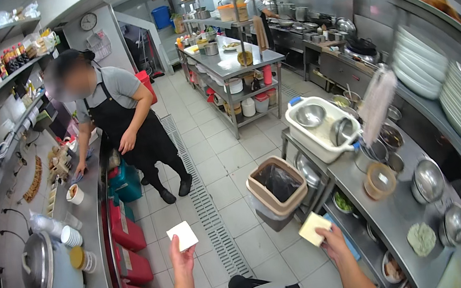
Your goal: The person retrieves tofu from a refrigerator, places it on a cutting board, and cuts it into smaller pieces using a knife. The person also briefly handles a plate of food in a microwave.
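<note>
My left hand [182, 253] grips a small white square item [183, 236] above the tiled floor, thumb against its near side. In my right hand [332, 239] is a pale cream square item [315, 228], pinched at its lower right corner. What either square is made of, I cannot tell. Just beyond the right hand stands a beige-rimmed waste bin [251, 182] lined with a bag. Partly behind the right hand and forearm is a blue item [348, 241], by the lower shelf of the right-hand steel counter [360, 195].
A co-worker [114, 104] leans over the left counter [93, 240], one hand on a blue cloth [79, 176]. Large lidded pots [52, 270] and red bins [136, 267] line the left. A white tub [327, 150] with metal bowls stands right. A floor drain grate [215, 219] runs between.
</note>
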Action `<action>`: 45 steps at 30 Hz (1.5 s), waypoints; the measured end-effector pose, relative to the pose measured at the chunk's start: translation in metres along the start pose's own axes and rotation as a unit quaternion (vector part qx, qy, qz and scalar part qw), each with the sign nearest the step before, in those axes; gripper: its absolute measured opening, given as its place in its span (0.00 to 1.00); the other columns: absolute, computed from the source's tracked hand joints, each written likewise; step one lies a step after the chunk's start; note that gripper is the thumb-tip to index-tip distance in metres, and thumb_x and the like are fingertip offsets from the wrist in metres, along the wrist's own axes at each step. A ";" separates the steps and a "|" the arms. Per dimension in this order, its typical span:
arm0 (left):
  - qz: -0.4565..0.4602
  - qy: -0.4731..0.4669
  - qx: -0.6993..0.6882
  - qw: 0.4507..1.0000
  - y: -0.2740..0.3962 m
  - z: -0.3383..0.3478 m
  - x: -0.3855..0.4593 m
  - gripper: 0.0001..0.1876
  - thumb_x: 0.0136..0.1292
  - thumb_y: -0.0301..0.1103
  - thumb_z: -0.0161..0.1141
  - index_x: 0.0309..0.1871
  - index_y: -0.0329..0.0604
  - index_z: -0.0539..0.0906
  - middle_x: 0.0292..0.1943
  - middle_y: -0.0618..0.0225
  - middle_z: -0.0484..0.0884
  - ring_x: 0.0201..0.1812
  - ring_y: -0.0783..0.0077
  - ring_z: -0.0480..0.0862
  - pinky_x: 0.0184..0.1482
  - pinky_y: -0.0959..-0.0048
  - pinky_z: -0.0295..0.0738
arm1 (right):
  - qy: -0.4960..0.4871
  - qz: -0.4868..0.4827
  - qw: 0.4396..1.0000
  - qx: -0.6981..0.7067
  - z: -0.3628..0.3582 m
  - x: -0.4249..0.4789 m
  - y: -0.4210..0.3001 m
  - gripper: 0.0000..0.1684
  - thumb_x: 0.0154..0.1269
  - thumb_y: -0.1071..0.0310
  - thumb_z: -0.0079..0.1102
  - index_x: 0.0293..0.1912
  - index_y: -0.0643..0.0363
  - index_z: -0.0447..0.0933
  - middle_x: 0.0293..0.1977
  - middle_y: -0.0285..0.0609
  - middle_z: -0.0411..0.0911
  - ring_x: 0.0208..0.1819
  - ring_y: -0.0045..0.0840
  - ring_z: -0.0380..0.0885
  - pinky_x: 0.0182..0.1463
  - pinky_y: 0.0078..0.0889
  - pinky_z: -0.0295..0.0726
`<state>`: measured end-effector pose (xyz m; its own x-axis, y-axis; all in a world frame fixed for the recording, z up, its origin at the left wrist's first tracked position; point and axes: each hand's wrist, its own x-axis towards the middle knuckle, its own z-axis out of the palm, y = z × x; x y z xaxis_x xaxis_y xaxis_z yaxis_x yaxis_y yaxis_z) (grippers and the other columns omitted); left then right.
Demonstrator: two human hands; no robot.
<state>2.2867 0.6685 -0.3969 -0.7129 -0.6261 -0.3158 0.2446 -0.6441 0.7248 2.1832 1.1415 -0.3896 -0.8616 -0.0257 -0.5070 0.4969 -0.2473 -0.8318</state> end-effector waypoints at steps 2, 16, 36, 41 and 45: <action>0.000 0.015 -0.026 1.000 0.007 0.029 0.061 0.24 0.69 0.46 0.62 0.60 0.40 0.75 0.52 0.60 0.83 0.52 0.60 0.85 0.52 0.57 0.86 | -0.046 -0.042 0.998 -0.016 0.067 0.082 -0.049 0.28 0.59 0.70 0.70 0.59 0.54 0.72 0.49 0.37 0.80 0.50 0.28 0.81 0.51 0.38 0.80; -0.034 -0.082 -0.011 0.996 0.037 0.294 0.585 0.23 0.70 0.44 0.62 0.61 0.39 0.74 0.53 0.59 0.82 0.54 0.60 0.84 0.54 0.55 0.83 | 0.055 -0.015 0.991 0.121 0.300 0.432 -0.159 0.27 0.58 0.75 0.68 0.57 0.57 0.73 0.48 0.40 0.81 0.46 0.32 0.83 0.45 0.39 0.85; 0.094 0.041 -0.149 0.984 0.170 0.507 1.290 0.27 0.67 0.48 0.64 0.62 0.42 0.74 0.53 0.61 0.82 0.53 0.60 0.83 0.52 0.60 0.84 | -0.107 -0.064 0.992 -0.026 0.840 1.038 -0.466 0.32 0.56 0.69 0.74 0.59 0.56 0.71 0.51 0.39 0.81 0.53 0.26 0.80 0.54 0.35 0.77; 0.089 -0.017 -0.072 0.993 0.210 0.564 1.467 0.25 0.69 0.46 0.63 0.62 0.41 0.74 0.54 0.60 0.82 0.52 0.60 0.84 0.52 0.58 0.85 | -0.085 -0.058 0.994 -0.026 0.974 1.153 -0.506 0.30 0.56 0.70 0.74 0.57 0.60 0.71 0.49 0.42 0.82 0.50 0.25 0.81 0.51 0.30 0.79; 0.036 -0.063 -0.007 0.997 0.211 0.639 1.590 0.25 0.69 0.45 0.63 0.60 0.38 0.74 0.54 0.57 0.81 0.54 0.59 0.82 0.54 0.56 0.82 | -0.051 -0.047 0.996 -0.055 1.050 1.221 -0.547 0.29 0.57 0.71 0.73 0.56 0.59 0.71 0.48 0.41 0.82 0.49 0.25 0.82 0.49 0.29 0.80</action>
<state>0.7852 -0.1822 -0.3547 -0.7696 -0.6117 -0.1831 0.3069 -0.6058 0.7340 0.7502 0.2280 -0.3164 -0.9082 -0.1062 -0.4049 0.4170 -0.1460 -0.8971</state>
